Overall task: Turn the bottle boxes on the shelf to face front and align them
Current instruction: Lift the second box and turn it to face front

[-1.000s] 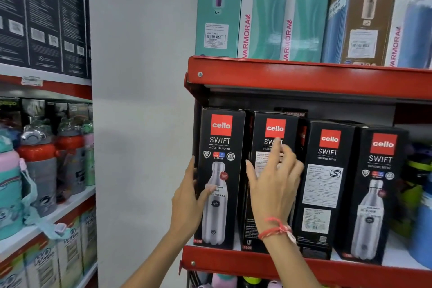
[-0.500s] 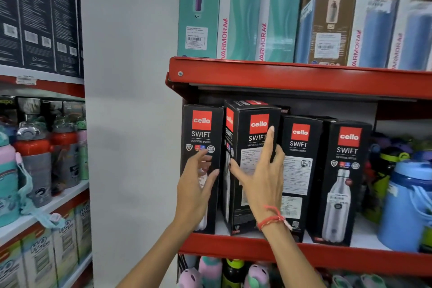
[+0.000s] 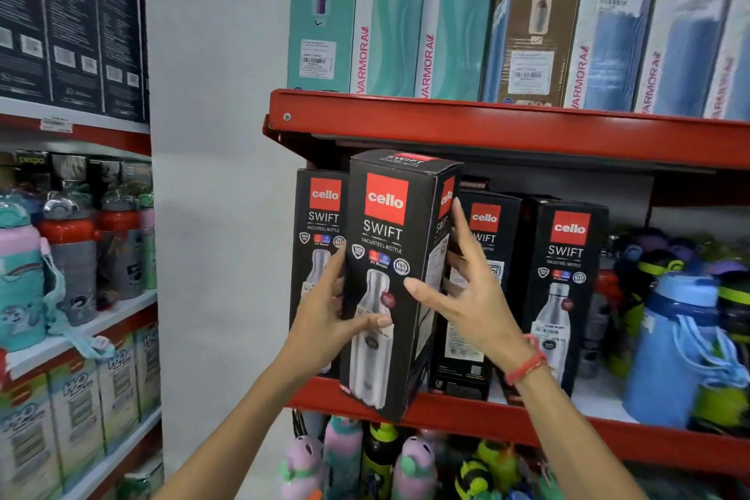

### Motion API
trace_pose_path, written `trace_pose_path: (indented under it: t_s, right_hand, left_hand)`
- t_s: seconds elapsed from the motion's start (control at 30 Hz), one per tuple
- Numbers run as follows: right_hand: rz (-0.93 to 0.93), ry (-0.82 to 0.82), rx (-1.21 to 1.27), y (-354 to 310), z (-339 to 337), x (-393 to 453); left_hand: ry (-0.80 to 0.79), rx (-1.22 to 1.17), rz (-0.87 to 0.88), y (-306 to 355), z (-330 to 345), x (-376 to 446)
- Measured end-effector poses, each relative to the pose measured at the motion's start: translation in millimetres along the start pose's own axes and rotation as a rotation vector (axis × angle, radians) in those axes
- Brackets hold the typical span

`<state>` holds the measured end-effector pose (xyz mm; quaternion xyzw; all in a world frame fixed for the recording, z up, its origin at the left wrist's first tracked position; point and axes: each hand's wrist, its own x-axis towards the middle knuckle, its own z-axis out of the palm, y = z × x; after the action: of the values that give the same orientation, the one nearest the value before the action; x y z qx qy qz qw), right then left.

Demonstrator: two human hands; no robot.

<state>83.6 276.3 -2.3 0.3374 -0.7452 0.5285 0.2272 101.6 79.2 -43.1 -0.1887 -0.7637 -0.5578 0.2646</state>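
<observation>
Box [image 3: 389, 280] now lifted out, front-facing, hands [image 3: 466, 304] gripping

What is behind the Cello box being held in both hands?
Behind the held box, the leftmost box still stands on the red shelf, its front partly covered. The third box shows beside the right hand. The shelf slot directly behind is hidden.

A single head-worn wide-angle camera looks straight ahead, tilted slightly up, at a red metal shelf [image 3: 527, 134] close in front. Both forearms reach in from the bottom edge. A white wall pillar [image 3: 211, 175] stands left of centre, with a second shelving unit [image 3: 81, 126] at far left.
</observation>
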Motion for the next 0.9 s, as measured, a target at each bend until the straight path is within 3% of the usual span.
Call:
trace_pose_path:
  t_s: [0.1, 0.2, 0.73, 0.9]
  right_hand:
    - [0.009, -0.117, 0.010, -1.8, -11.9, 13.2]
    - [0.031, -0.134, -0.046, -4.5, -14.4, 32.9]
    - [0.121, -0.007, -0.141, 40.5, 19.0, 55.9]
    - [0.159, 0.120, -0.209, 49.0, 29.0, 59.7]
  left_hand:
    - [0.091, 0.006, 0.041, -1.9, 10.8, -0.1]
    - [0.111, 0.015, 0.040, -4.9, 19.6, 11.0]
    - [0.163, 0.143, -0.013, -51.8, 47.6, 47.6]
    - [0.190, 0.200, -0.038, -47.7, 50.4, 48.3]
